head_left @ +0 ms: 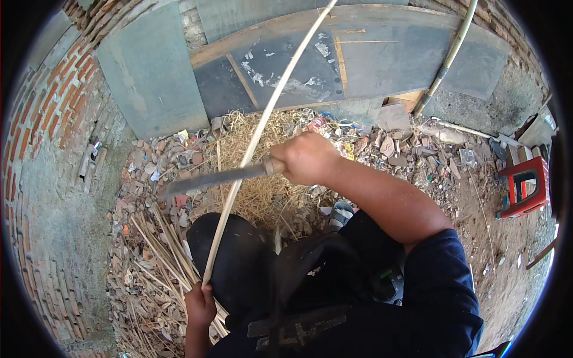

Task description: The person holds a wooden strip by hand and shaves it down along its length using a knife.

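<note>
My right hand (305, 157) grips the handle of a long dark knife (209, 179) whose blade points left and lies across a thin pale bamboo strip (262, 122). The strip runs from my left hand (200, 305), low near my knee, up and to the right past the top edge. My left hand is closed around the strip's lower end. My dark-clothed knee (236, 262) lies under the strip. A heap of pale shavings (262, 191) lies on the ground beneath the knife.
Several cut bamboo strips (161, 250) lie in a bundle at my left. Grey boards (358, 59) lean on the brick wall (54, 119) ahead. A bamboo pole (447, 59) leans at the right. Rubble (412, 155) covers the ground. A red stool (525, 185) stands far right.
</note>
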A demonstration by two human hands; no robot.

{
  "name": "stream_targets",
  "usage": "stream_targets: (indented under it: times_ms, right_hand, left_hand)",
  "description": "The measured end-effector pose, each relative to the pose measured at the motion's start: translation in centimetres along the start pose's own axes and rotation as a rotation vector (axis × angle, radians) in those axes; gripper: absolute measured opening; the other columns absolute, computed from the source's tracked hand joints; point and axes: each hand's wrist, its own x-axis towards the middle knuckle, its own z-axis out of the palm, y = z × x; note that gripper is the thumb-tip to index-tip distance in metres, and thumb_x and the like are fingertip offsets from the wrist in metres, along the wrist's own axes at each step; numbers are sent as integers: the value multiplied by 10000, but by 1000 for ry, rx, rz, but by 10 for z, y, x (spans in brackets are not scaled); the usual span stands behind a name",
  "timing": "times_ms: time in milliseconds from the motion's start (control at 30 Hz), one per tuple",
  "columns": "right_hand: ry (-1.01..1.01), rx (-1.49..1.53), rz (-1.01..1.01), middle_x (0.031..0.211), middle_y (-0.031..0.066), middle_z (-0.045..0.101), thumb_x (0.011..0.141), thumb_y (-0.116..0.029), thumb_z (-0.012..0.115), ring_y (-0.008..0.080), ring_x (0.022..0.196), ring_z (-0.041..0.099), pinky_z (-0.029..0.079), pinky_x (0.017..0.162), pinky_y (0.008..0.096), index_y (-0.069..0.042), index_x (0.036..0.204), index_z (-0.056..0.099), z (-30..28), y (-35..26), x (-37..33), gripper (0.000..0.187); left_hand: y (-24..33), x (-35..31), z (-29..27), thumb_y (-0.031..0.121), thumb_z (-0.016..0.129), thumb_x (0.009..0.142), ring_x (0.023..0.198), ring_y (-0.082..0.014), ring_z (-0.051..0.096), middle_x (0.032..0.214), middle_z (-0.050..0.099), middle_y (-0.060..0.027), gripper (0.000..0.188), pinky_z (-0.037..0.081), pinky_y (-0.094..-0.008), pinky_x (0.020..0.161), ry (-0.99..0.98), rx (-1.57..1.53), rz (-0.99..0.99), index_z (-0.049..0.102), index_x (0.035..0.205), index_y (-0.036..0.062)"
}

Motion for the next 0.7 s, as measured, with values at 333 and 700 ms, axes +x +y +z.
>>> stream_targets:
  times_ms: [333, 700]
  right_hand:
    - [38, -63, 12, 844, 72, 725, 834, -205, 682, 277, 816, 729, 574, 740, 473, -149, 937, 666, 5, -3, 5, 118]
    - [86, -82, -122, 827, 117, 718, 765, -167, 658, 323, 788, 718, 571, 748, 457, -111, 908, 669, 17, -15, 16, 154]
  left_hand:
    - [3, -8, 8, 286, 527, 1036, 605, -491, 600, 607, 558, -243, 369, 430, -501, 519, 40, 36, -51, 557, 810, -5]
    - [2, -8, 11, 259, 571, 1015, 600, -486, 599, 596, 558, -237, 345, 436, -501, 513, 95, 43, -60, 534, 781, 9]
